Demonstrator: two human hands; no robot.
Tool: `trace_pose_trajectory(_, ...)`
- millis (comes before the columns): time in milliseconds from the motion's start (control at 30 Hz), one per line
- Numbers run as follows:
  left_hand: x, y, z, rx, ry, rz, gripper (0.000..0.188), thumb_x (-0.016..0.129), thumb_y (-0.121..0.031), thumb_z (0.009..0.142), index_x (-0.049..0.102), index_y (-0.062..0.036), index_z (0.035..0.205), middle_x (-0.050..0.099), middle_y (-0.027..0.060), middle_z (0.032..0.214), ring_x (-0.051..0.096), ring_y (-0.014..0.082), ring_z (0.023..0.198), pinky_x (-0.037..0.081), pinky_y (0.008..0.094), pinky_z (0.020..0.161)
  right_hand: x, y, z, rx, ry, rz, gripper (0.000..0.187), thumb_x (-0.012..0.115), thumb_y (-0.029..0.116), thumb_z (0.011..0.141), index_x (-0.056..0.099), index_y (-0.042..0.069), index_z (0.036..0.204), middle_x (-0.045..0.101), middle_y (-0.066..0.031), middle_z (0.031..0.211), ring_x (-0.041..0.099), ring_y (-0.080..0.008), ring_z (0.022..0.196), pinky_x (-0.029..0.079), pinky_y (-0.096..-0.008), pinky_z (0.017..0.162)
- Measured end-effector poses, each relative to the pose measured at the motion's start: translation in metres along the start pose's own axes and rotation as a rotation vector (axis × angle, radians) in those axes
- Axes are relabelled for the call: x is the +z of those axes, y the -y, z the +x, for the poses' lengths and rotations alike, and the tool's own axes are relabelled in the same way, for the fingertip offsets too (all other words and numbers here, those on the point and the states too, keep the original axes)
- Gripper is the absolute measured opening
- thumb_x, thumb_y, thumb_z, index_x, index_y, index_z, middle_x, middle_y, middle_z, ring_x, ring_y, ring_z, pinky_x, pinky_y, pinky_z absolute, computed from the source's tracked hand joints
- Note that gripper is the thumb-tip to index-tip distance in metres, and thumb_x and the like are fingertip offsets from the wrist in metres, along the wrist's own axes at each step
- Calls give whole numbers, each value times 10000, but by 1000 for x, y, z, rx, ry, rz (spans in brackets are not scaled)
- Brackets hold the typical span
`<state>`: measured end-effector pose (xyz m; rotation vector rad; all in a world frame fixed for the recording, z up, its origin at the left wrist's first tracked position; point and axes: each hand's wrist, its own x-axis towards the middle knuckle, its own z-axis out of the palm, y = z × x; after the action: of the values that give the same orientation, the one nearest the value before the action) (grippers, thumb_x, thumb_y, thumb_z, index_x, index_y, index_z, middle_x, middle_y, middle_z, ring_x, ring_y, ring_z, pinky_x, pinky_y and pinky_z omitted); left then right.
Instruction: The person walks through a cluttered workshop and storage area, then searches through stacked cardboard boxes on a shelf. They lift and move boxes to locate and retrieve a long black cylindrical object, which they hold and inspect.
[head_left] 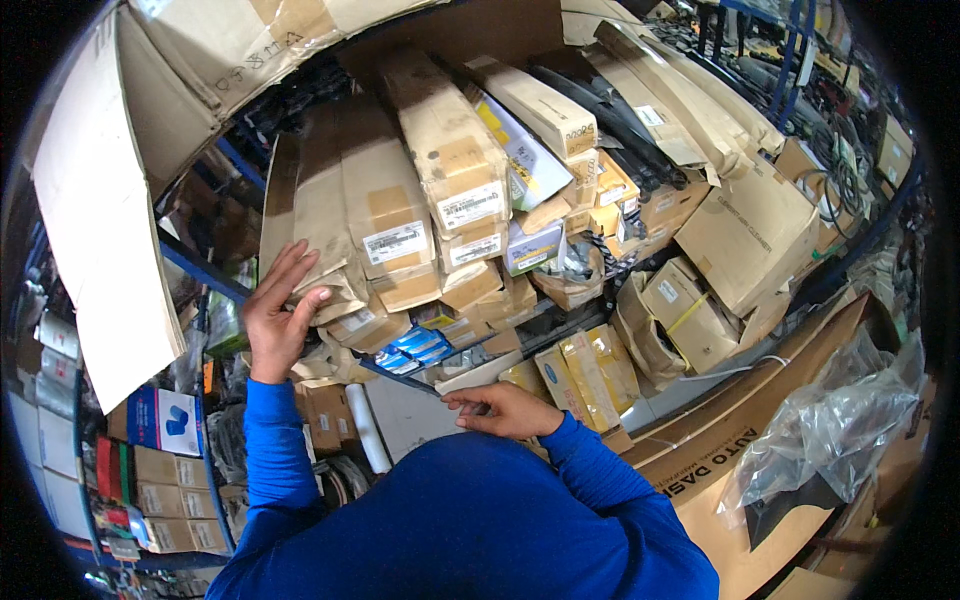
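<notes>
My left hand (280, 318) lies with stretched fingers against the front end of a long brown cardboard box (325, 225) at the left of a packed shelf. Its thumb points right, along the crumpled end of that box. Lower and toward the middle, my right hand (508, 408) is closed, its fingers curled near the dark blue shelf beam (395, 378). Whatever those fingers hold, if anything, is hidden. Just right of the left hand, a long labelled carton (390, 215) sits beside a second long carton (445, 150). Blue packets (415, 347) lie below them.
A bent cardboard sheet (105, 210) hangs at the left. A taped yellow-brown box (590, 375) and a tilted carton (750, 235) stand to the right. Clear plastic wrap (830, 430) covers part of a large flat carton (715, 480). A white roll (367, 428) stands below the shelf.
</notes>
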<state>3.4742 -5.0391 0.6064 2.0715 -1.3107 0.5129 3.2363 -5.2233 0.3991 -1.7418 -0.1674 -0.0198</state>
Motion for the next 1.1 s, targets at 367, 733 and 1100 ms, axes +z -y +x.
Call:
trace_pose_trajectory(367,1,0,0,10,-2,4,454,827,-199,808,723,-57,1226,655,170,1340,557,339,1338,448,412,1099,1,-4,0,4,0,-19,451,699,287,967,617,47,1339,714,-180,1192,701,-276,1089,551,-389,927)
trace_pose_trajectory(733,1,-1,-1,1,-1,0,443,819,-180,814,723,-62,1229,651,168,1348,557,330,1339,441,407,1107,4,-11,-1,7,13,5,447,690,296,971,617,58,1343,714,-173,1183,693,-266,1084,546,-387,925)
trace_pose_trajectory(1100,3,0,0,29,-23,-18,446,832,-147,798,724,-56,1221,659,166,1335,560,329,1337,455,398,1092,3,-13,1,11,7,-33,465,687,307,973,604,66,1361,716,-162,1180,692,-250,1054,545,-378,916)
